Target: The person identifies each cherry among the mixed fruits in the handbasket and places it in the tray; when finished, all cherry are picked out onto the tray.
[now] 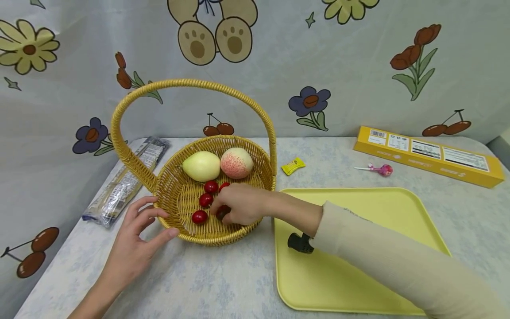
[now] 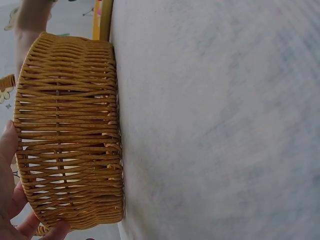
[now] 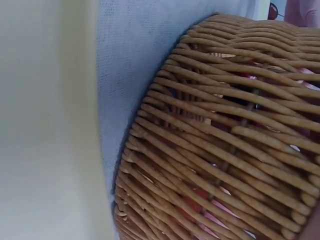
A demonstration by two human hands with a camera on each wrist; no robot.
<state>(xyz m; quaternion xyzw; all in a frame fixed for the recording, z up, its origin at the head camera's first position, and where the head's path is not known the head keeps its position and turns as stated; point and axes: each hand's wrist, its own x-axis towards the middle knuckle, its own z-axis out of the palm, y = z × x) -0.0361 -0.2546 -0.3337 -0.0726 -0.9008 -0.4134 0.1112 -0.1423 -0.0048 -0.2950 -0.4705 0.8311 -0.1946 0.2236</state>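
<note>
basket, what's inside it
The basket holds a yellow fruit, a peach and small red fruits. The right hand covers part of the inside; what lies beneath can't be fully seen.

a yellow candy (image 1: 293,166), a pink lollipop (image 1: 385,170), a long yellow box (image 1: 428,157) and a plastic packet (image 1: 126,185) lie on the bench (image 1: 223,283).

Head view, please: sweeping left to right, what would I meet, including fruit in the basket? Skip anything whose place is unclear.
Plastic-wrapped package, pale yellow pear in the basket, pinkish peach beside it, yellow-wrapped candy, lollipop.
</note>
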